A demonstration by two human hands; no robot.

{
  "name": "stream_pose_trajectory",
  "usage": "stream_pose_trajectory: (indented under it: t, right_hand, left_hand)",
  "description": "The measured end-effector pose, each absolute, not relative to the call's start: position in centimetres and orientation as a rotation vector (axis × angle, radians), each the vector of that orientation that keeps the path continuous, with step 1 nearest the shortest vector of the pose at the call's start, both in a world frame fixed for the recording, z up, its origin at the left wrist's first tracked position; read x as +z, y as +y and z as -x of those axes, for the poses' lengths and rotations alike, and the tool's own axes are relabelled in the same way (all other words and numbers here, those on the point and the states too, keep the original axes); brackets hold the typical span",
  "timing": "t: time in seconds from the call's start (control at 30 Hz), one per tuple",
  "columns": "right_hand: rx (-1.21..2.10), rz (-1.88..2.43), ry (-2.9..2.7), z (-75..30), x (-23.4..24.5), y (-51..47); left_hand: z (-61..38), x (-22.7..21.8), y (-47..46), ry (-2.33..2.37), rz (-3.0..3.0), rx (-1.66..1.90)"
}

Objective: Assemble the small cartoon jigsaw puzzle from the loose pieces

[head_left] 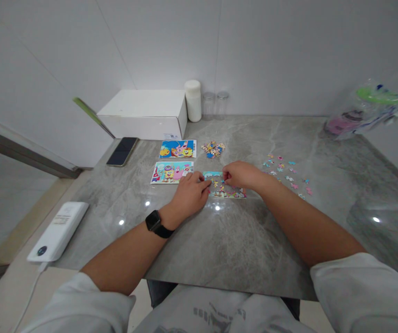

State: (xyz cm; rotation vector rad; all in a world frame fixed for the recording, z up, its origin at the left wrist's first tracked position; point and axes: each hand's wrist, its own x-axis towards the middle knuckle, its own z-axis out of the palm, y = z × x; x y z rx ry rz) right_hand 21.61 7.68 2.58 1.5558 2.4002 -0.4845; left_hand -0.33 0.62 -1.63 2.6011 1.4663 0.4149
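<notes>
A small, partly built jigsaw puzzle [227, 190] lies on the grey marble table [240, 236] in front of me. My left hand [189, 196], with a black watch at the wrist, rests curled at the puzzle's left edge, fingertips touching it. At the puzzle's upper edge my right hand [241, 175] is closed in a pinch; the thing between its fingers is too small to name. A heap of loose pieces [213, 149] lies behind the puzzle, and scattered pieces [287, 175] lie to the right.
Two cartoon picture cards [177, 149] [171, 172] lie left of the puzzle. A phone [122, 151], a white box [146, 114], a white jar [193, 100] and two clear jars [215, 104] stand behind. A white power bank [58, 230] sits at the left edge, a plastic bag [363, 110] far right.
</notes>
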Motion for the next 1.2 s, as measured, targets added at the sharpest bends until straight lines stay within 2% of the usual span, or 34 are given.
stream_pose_trajectory:
  t: [0.2, 0.63, 0.97, 1.2]
  right_hand:
    - [-0.472, -1.544, 2.419, -21.7, 2.3, 7.9]
    - [-0.447, -1.715, 2.591, -22.8, 4.5, 8.1]
    - [-0.534, -2.179, 2.574, -28.6, 11.7, 6.9]
    - [-0.526, -2.427, 2.651, -34.6, 14.4, 4.4]
  left_hand:
    - [0.3, -1.7, 0.7, 1.462, -2.581, 0.431]
    - [1.3, -2.2, 2.8, 1.506, -2.114, 0.936]
    - [1.4, -1.9, 2.6, 1.380, -1.931, 0.928]
    - [1.3, -2.1, 2.6, 1.373, -1.937, 0.920]
